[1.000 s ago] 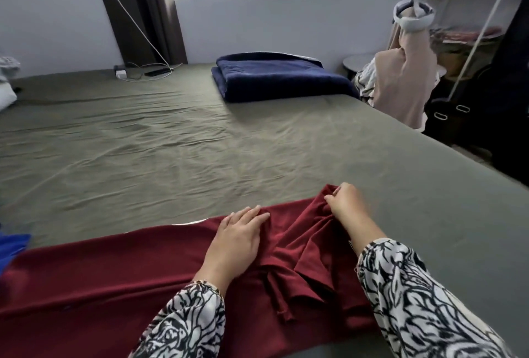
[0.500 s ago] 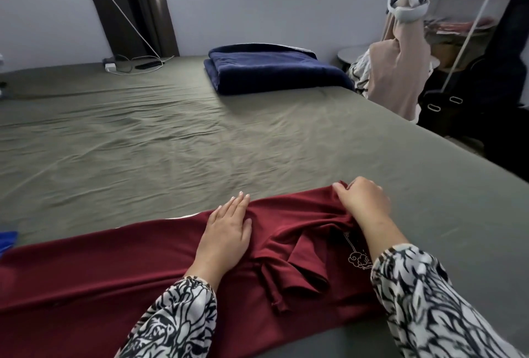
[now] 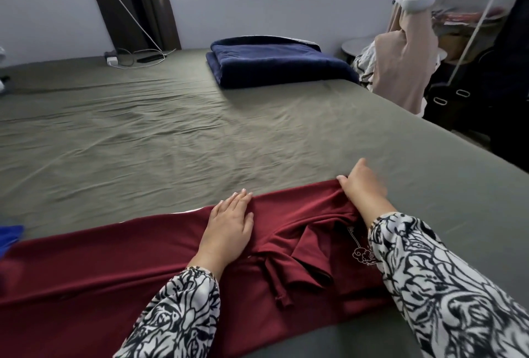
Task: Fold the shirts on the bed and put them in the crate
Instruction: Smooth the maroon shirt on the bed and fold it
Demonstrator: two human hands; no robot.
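Maroon cloth, one shirt, lies stretched along the bed's near edge, partly folded, with a small pale outline emblem printed on it; no letters can be read there. Two hands work it: the left hand presses flat on the cloth, fingers straight, while the right hand has its grip pinched on the shirt's far edge. One scrap of blue fabric shows at the bed's left edge. Farther off, one folded navy blanket sits toward the far right corner.
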